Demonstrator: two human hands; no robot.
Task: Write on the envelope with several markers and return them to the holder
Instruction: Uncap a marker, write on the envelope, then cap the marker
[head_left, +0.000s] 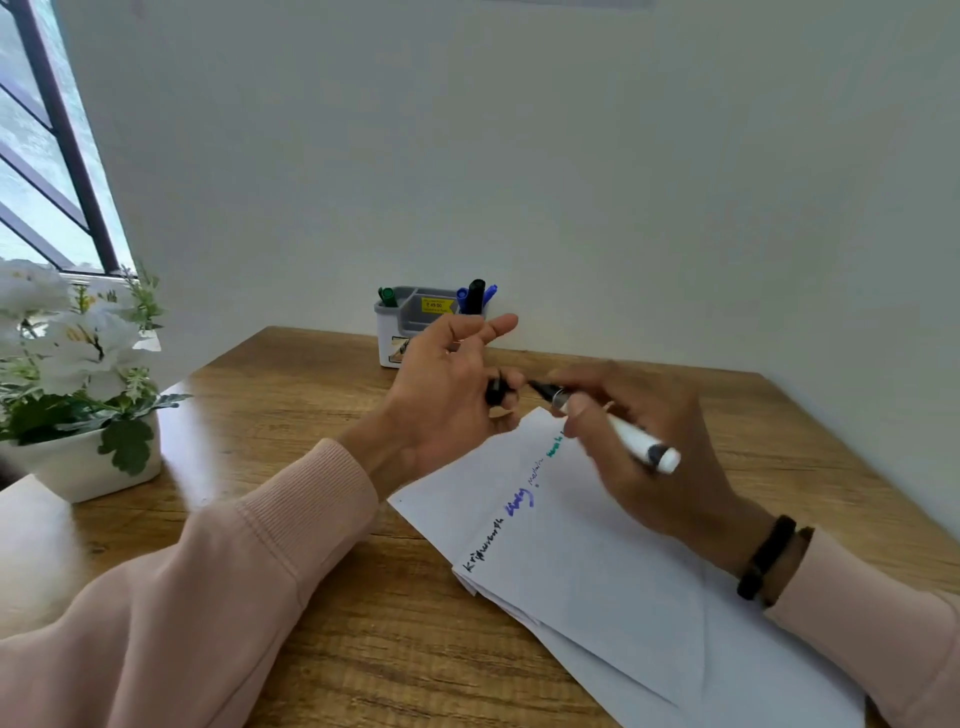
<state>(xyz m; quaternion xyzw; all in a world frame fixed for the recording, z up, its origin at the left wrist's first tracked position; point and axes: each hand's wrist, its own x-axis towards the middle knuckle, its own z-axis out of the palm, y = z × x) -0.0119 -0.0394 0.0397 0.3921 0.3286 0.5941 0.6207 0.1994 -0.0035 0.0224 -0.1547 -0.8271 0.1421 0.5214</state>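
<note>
A white envelope (597, 551) lies slanted on the wooden table (291, 395), with black, blue and green writing along its upper edge. My right hand (649, 441) grips a white-barrelled marker (618, 431) above the envelope's far corner, its dark tip pointing left. My left hand (452, 395) pinches the marker's black cap (496, 392) in its lower fingers, a short gap from the tip; its upper fingers stick out. Behind the hands, a grey and white holder (410, 322) stands at the wall with a green marker (387, 296), a black marker (475, 296) and blue markers (491, 293).
A white pot of white flowers (78, 374) stands at the table's left edge under a window (47, 156). The pale wall (571, 182) closes the table's far side and right side. A dark band (766, 558) sits on my right wrist.
</note>
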